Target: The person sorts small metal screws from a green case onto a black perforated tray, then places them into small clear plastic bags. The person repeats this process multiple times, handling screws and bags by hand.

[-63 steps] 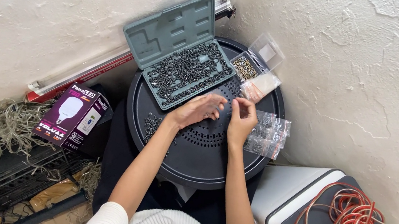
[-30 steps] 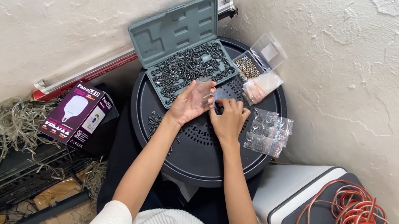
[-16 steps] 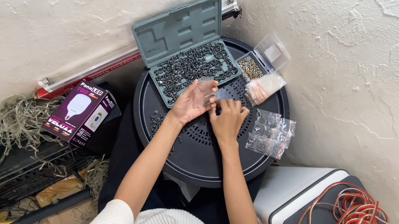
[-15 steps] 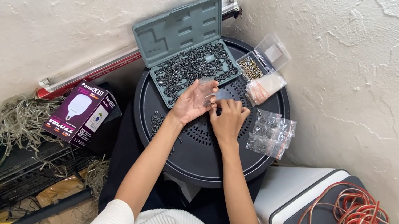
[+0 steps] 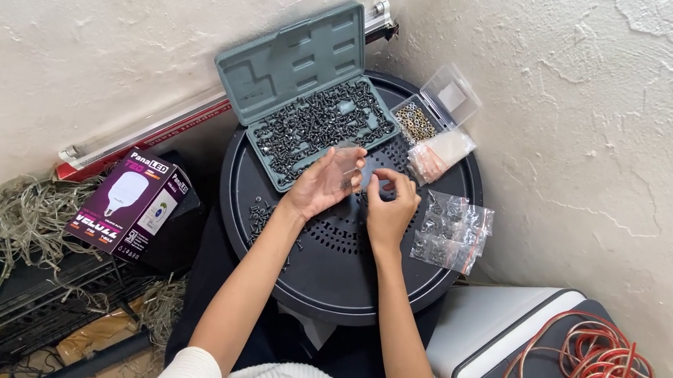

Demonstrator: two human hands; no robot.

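**Hands moved up to the case edge, bag-filling partly done**

Moved up since two seconds ago: both hands, from the middle of the round black desk (image 5: 339, 285) to the near edge of the grey-green case (image 5: 298, 64). Hardly any change in the last half second.

Largest first. Desk standing in a corner of rough white walls. On its far side the case, lid open and leaning back, tray still heaped with dark screws (image 5: 320, 123), so much left unsorted, judging by the heap. Beside the case, to the right, a small clear box (image 5: 426, 117) with brass-coloured bits and a pale packet (image 5: 445, 152). Near the right rim, several filled clear bags (image 5: 452, 231), lying flat, apparently finished. Near the left rim, a few loose screws (image 5: 259, 217) not yet picked up.

Left hand (image 5: 321, 185) raised just before the case, palm turned up; grip light, thumb and long fingers mostly stretched, pinching a small clear bag (image 5: 347, 163) upright. Right hand (image 5: 390, 214) just beside it, touching or nearly touching the bag; grip closed, fingertips drawn together at the bag's edge. Cannot tell whether a screw sits between these fingertips: too small to see. Cannot tell either how full the held bag is; looks almost empty.
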